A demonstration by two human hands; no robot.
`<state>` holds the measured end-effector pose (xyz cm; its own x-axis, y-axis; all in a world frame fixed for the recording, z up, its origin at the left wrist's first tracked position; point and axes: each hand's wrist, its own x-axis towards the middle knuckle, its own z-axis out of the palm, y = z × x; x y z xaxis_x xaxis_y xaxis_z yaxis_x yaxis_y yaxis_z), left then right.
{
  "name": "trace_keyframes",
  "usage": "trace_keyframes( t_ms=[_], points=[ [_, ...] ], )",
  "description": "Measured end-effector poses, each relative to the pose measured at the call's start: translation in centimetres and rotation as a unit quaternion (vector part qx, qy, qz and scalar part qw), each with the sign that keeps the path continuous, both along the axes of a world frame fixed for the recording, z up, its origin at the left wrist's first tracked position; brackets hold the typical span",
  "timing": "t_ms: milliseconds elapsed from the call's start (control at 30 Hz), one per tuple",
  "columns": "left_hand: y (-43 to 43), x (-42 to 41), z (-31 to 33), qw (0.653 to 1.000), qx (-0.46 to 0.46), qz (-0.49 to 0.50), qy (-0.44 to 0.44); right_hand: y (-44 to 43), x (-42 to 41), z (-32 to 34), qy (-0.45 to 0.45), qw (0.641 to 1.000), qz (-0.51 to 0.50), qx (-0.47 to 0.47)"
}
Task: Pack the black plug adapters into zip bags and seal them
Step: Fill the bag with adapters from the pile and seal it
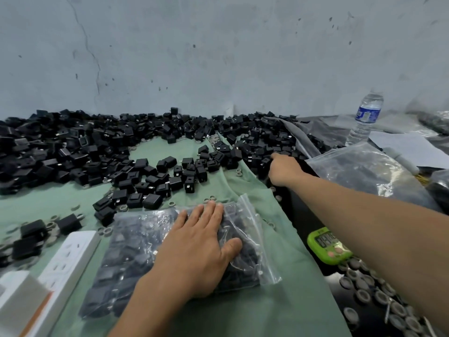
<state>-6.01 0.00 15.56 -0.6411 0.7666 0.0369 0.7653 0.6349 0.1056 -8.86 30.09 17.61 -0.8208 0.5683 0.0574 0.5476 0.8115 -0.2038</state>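
A clear zip bag (136, 249) filled with black plug adapters lies flat on the green cloth (243, 190) in front of me. My left hand (201, 249) rests palm-down on it with fingers spread and straight. A large heap of loose black plug adapters (73, 147) runs along the wall. My right hand (283, 170) reaches far forward to the right part of that heap, fingers curled among the adapters; whether it holds one is hidden.
A white power strip (65, 263) and a white box (17, 297) lie at the left front. A green timer (328, 246) and several grey rings (374, 290) sit at the right. More clear bags (364, 166), papers and a water bottle (365, 117) occupy the far right.
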Motion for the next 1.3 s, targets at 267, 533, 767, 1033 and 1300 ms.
trace_keyframes(
  t_ms=[267,533,767,1033,1300],
  points=[
    [-0.1,0.0,-0.1,1.0,0.013,0.003,0.004,-3.4,3.1,-0.5,0.132,0.988,-0.022,-0.077],
    [0.2,0.1,0.3,0.999,0.04,0.023,-0.001,-10.7,11.6,-1.3,0.176,0.97,0.057,-0.158],
    [0.1,0.2,0.5,0.995,0.093,0.041,-0.014,-12.3,12.4,-3.0,0.31,0.919,0.138,-0.201],
    [2.8,3.4,1.5,0.974,0.214,0.051,0.054,-13.0,11.9,-2.5,0.329,0.913,0.158,-0.18],
    [3.6,3.3,1.3,0.979,0.178,0.096,0.038,-11.9,11.7,-2.2,0.273,0.921,0.102,-0.259]
  ],
)
